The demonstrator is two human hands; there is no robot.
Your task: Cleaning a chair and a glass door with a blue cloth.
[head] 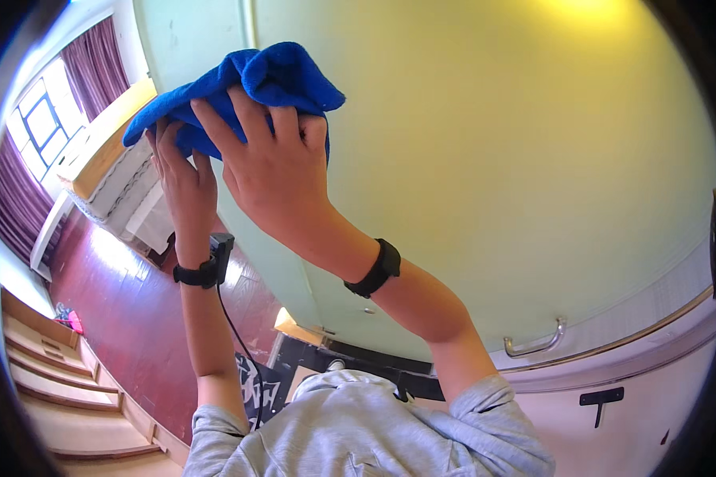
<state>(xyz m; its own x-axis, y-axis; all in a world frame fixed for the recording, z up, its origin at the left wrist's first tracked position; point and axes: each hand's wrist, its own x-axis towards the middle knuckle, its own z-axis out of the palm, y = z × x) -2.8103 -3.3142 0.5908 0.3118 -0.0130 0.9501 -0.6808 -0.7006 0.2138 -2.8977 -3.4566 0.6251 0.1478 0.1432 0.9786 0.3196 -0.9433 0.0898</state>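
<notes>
Both of my arms are raised in front of a large pale green panel (pixel 483 179), either a wall or a door. My right hand (pixel 280 158) has its fingers pressed into a folded blue cloth (pixel 292 65). To its left, my left hand (pixel 188 170) grips the lower left part of the same cloth, with some fingertips hidden behind the fabric. The cloth bunches into a loose fold above my right hand, near the panel's left side. Whether it touches the panel cannot be told. Each wrist wears a black strap, and the left one carries a small device with a cable.
A bare bed frame with a mattress (pixel 116 188) stands at left, by a window (pixel 40 128) with purple curtains (pixel 95 65). Wooden shelving (pixel 77 417) lies along the lower left of a red-brown floor (pixel 137 334). A metal handle (pixel 537 347) juts out at lower right.
</notes>
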